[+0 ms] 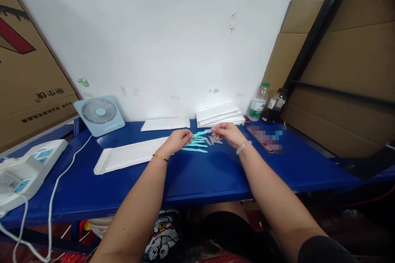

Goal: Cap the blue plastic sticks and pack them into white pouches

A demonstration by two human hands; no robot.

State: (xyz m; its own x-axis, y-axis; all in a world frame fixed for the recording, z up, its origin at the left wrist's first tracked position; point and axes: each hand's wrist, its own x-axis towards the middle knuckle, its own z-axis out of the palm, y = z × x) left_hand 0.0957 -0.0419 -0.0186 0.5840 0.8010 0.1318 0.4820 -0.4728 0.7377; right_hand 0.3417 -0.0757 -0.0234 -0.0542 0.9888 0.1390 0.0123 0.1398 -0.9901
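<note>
My left hand (179,140) is closed in a pinch on the end of a slim turquoise eyebrow razor (200,134), which points right. Opposite it, my right hand (227,132) pinches a small translucent cap (208,131) close to the razor's tip; whether the two touch I cannot tell. Below the hands several more turquoise razors (197,151) lie fanned out on the blue table (203,176). A few loose translucent caps (216,141) are scattered just under my right fingers. Part of a long white padded envelope (129,155) is hidden behind my left hand and wrist.
White envelopes (219,115) are stacked by the wall, with another white packet (166,123) left of them. A fan (100,113) and power strip (46,154) sit left. A phone (262,139), water bottle (258,102) and dark drink bottle (274,107) stand right.
</note>
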